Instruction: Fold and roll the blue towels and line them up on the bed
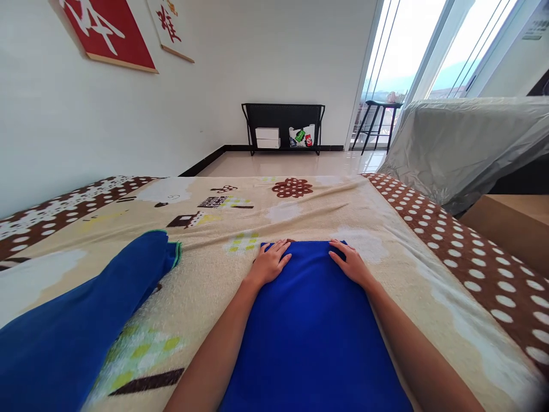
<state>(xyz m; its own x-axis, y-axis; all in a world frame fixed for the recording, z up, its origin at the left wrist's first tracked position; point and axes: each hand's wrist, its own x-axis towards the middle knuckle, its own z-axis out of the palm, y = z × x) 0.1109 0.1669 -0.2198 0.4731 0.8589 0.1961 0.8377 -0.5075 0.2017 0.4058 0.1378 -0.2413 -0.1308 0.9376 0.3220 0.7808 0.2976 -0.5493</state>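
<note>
A flat blue cloth (315,332) lies in front of me on a patterned blanket (206,297), its far edge fairly straight. On its far left corner rests my left hand (271,263), palm down with the fingers stretched out. My right hand (349,263) lies the same way on the far right corner, fingers spread. Neither hand grips the fabric. To the left is a second blue cloth (86,309) with a green edge, loosely bunched and apart from both hands. The near end of the flat cloth runs out of view.
The blanket has a brown polka-dot border (454,246). Beyond it, a low black rack (283,117) holds white boxes (267,137) and a printed bag (302,136). Right of it stand a black stool (377,117), a plastic-covered item (467,137) and a cardboard box (510,223). A wall bounds the left.
</note>
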